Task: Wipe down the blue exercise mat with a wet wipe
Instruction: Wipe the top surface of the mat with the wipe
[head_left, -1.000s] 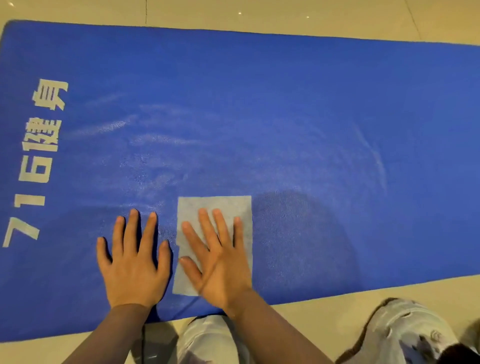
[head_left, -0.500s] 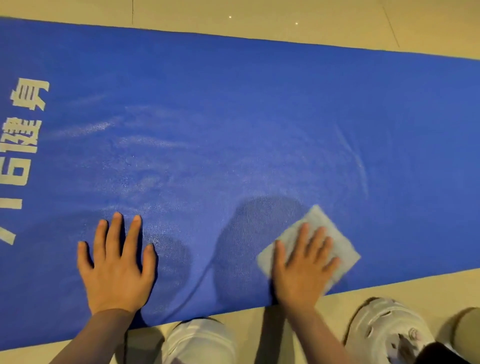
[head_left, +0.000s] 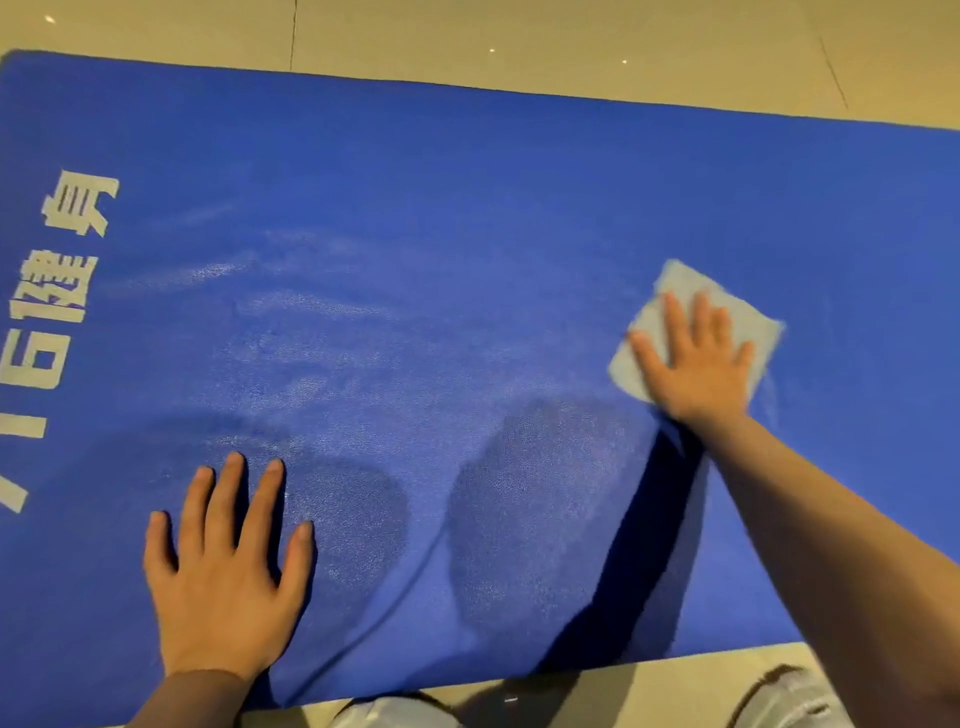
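Observation:
The blue exercise mat (head_left: 467, 208) lies flat on the floor and fills most of the view, with pale printed characters along its left end. A folded white wet wipe (head_left: 748, 322) lies on the mat at the right, about halfway across its width. My right hand (head_left: 698, 366) presses flat on the wipe with straight, spread fingers, arm stretched out. My left hand (head_left: 223, 571) rests flat on the mat near its front edge, fingers spread. Damp streaks shine across the mat's middle.
Beige floor tiles (head_left: 571, 41) border the mat beyond its far edge and along the near edge. My knees in light trousers (head_left: 395, 714) and a pale shoe (head_left: 789, 696) sit just off the mat's front edge.
My right hand has slid the wipe from beside my left hand out to the right and farther away across the mat. My left hand has stayed planted.

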